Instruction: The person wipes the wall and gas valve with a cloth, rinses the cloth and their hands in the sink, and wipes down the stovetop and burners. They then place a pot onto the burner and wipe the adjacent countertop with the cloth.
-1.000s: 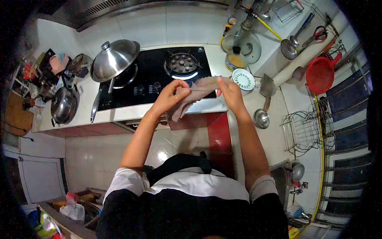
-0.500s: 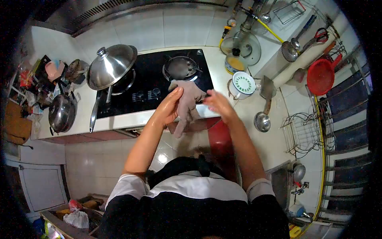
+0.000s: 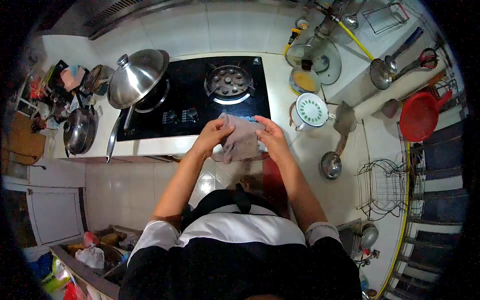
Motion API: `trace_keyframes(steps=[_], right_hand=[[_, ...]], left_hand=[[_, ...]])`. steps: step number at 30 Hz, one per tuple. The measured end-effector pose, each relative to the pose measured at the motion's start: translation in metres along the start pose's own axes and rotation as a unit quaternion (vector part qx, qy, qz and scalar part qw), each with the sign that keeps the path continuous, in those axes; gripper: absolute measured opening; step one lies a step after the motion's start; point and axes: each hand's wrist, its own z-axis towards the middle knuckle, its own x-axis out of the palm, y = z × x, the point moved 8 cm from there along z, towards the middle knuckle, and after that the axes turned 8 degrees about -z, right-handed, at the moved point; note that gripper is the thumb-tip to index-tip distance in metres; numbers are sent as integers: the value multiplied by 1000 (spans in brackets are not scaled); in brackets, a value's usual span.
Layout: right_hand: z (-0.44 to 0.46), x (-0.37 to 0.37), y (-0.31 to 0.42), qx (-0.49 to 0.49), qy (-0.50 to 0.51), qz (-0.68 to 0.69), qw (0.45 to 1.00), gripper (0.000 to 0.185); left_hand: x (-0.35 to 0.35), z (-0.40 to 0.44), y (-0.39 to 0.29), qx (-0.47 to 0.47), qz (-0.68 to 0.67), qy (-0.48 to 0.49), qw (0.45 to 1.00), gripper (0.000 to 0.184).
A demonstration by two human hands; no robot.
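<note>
A greyish-pink cloth (image 3: 239, 141) is stretched between my two hands, just off the front edge of the black gas stove (image 3: 195, 75). My left hand (image 3: 212, 137) pinches its left side between thumb and fingers. At the right side, my right hand (image 3: 272, 137) grips the cloth's upper corner, with its index finger reaching over the stove's edge. The cloth hangs down a little, its lower edge bunched. Behind it, the right burner (image 3: 228, 81) is uncovered.
A wok with a domed steel lid (image 3: 140, 75) sits on the left burner, its handle sticking out frontward. A lidded pan (image 3: 80, 131) stands further left. To the right are a white enamel pot (image 3: 311, 110), a ladle (image 3: 331, 165), and a red strainer (image 3: 419, 117) on the wall.
The cloth has gone from hanging crumpled in my left hand to being spread between both hands. My right hand has closed onto it.
</note>
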Motion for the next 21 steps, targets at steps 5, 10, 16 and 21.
trace_keyframes(steps=[5,10,16,21], right_hand=[[25,-11,5,-13,7,-56,998,33],[49,7,51,-155,-6,-166,974,28],[19,13,21,-195,-24,-422,885,26],[-2,2,-81,-57,44,-380,922,26]], left_hand=[[-14,13,-24,116,65,-95,987,32],[-21,14,-69,298,149,-97,938,63],[-19,-17,-44,285,586,-107,751,40],[-61,-15,49,127,595,-149,779,18]])
